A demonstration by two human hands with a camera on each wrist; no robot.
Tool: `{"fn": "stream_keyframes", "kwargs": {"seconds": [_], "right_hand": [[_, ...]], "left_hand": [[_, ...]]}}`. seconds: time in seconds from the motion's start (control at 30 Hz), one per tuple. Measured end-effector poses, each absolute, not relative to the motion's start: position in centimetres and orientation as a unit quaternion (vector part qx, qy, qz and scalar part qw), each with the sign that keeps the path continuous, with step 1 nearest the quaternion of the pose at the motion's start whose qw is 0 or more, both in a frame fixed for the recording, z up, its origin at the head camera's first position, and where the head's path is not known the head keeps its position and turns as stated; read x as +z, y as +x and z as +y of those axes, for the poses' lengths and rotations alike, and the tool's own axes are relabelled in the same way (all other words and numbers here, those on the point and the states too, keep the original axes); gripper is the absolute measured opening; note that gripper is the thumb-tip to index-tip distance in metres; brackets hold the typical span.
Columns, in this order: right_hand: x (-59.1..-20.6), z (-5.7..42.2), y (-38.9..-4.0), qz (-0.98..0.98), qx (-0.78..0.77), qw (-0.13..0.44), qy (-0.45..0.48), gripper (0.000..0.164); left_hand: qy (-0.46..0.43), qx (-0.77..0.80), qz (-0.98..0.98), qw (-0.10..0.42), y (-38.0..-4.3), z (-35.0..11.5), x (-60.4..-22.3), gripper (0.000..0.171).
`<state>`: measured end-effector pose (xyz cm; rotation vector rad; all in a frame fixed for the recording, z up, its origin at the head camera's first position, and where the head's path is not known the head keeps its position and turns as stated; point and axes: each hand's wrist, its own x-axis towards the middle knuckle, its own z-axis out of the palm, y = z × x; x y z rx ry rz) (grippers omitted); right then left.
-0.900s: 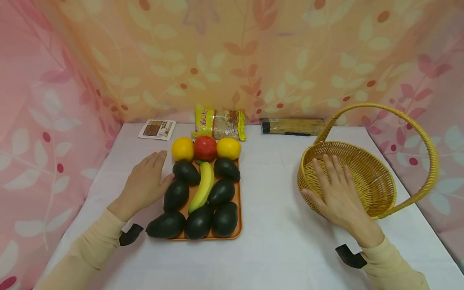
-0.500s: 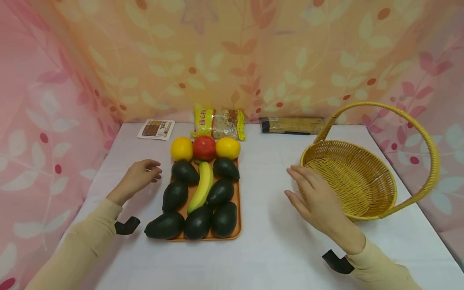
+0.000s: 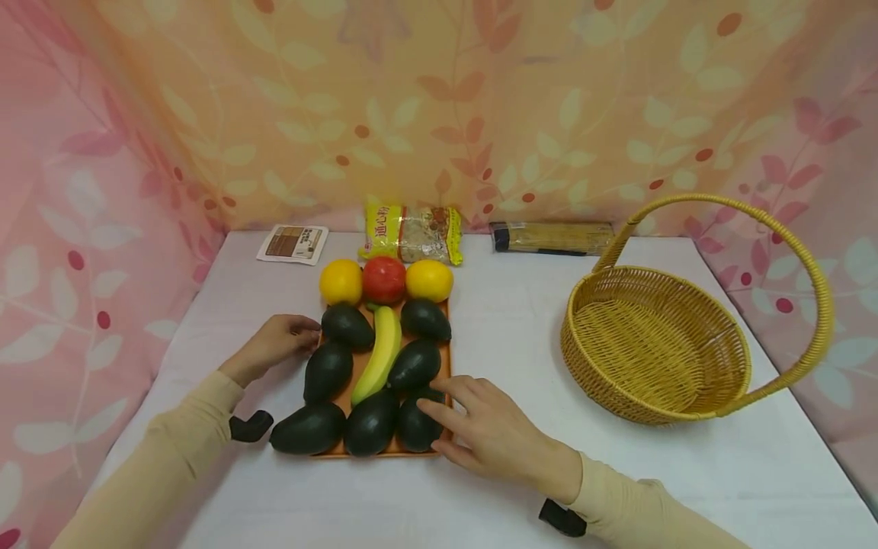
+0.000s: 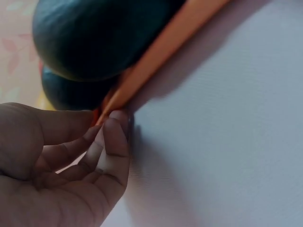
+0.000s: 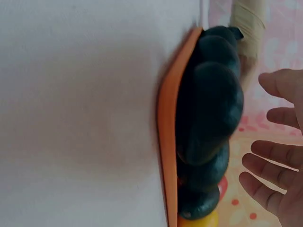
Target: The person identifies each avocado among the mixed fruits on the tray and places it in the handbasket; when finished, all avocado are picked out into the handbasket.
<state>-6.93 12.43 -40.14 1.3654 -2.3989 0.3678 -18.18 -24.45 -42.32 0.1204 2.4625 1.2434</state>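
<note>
An orange tray (image 3: 361, 360) holds several dark green avocados (image 3: 371, 423), a banana (image 3: 380, 351), a red round fruit (image 3: 384, 280) and two yellow fruits (image 3: 429, 280). At its left side, my left hand (image 3: 277, 343) pinches the rim (image 4: 151, 61), thumb above and fingers below in the left wrist view. My right hand (image 3: 494, 431) reaches over the front right corner, fingers spread and overlapping the nearest avocado (image 3: 414, 427) in the head view. From the right wrist, these fingers (image 5: 270, 156) appear apart from the avocados, holding nothing.
A yellow wicker basket (image 3: 572, 358) with a tall handle stands at the right. Along the back lie a brown-and-white packet (image 3: 293, 244), a yellow pasta bag (image 3: 411, 234) and a long flat package (image 3: 554, 238). Floral curtains (image 3: 439, 99) enclose the white table (image 3: 511, 320).
My right hand has left the basket and crossed left to the tray's front right corner. My left hand drew back, its fingers bent, and came to the tray's left rim.
</note>
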Motion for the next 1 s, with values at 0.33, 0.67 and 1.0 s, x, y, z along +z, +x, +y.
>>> {"fn": "stream_keyframes", "kwargs": {"seconds": [0.33,0.67,1.0], "right_hand": [[-41.5,10.5,-6.4,-0.848,0.068,0.147,0.504,0.058],[-42.3,9.6,-6.9,-0.847,0.04,0.169,0.502,0.041],[-42.5,9.5,-7.2,-0.831,0.022,0.213,0.513,0.037]], "left_hand": [[0.064,0.4,0.898,0.174,-18.4,-24.6,-43.0,0.041],[0.064,0.397,0.901,0.166,-18.4,-24.7,-43.4,0.039],[0.06,0.401,0.9,0.161,-18.3,-24.8,-43.6,0.039]]}}
